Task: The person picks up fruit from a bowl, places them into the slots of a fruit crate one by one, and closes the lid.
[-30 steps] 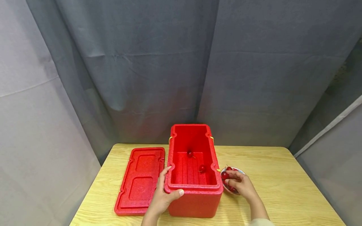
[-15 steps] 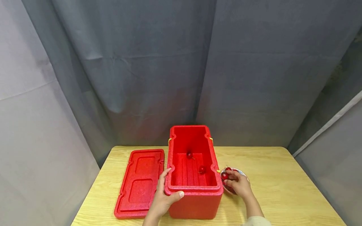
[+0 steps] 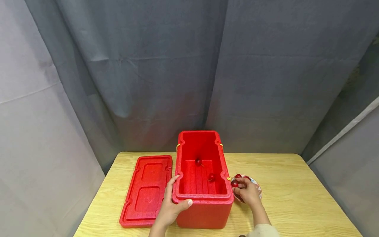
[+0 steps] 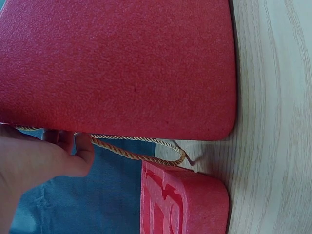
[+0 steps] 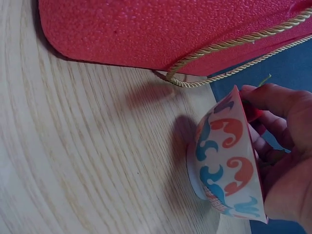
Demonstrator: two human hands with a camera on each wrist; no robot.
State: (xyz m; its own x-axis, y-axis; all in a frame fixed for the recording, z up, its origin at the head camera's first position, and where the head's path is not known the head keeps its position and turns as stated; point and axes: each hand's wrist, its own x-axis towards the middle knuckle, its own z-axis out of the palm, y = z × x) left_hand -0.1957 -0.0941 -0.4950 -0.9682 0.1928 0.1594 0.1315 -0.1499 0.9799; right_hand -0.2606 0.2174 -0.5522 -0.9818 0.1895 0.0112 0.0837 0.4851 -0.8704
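Observation:
A red foam box [image 3: 204, 214] stands lidless mid-table, with two cherries on its floor, one farther back [image 3: 198, 161] and one nearer [image 3: 211, 177]. My left hand [image 3: 169, 209] holds the box's near left corner, thumb over the front rim and fingers along the left side. Beside the box's right wall sits a patterned bowl [image 5: 224, 161] of cherries. My right hand [image 3: 249, 193] reaches over this bowl, thumb and fingertips pinching a cherry [image 5: 251, 112] with a green stem right at the rim. The hand hides part of the bowl's contents.
The red lid [image 3: 146, 191] lies on the wooden table [image 3: 296, 194], left of the box. Golden rope loops hang on the box's sides, one left [image 4: 136, 155] and one right [image 5: 229, 46]. Grey curtains [image 3: 165, 82] enclose the table's back and sides.
My right hand has shifted slightly left over the bowl, its fingertips drawing in around a cherry at the left side. More of the bowl's right rim shows. My left hand stays on the box.

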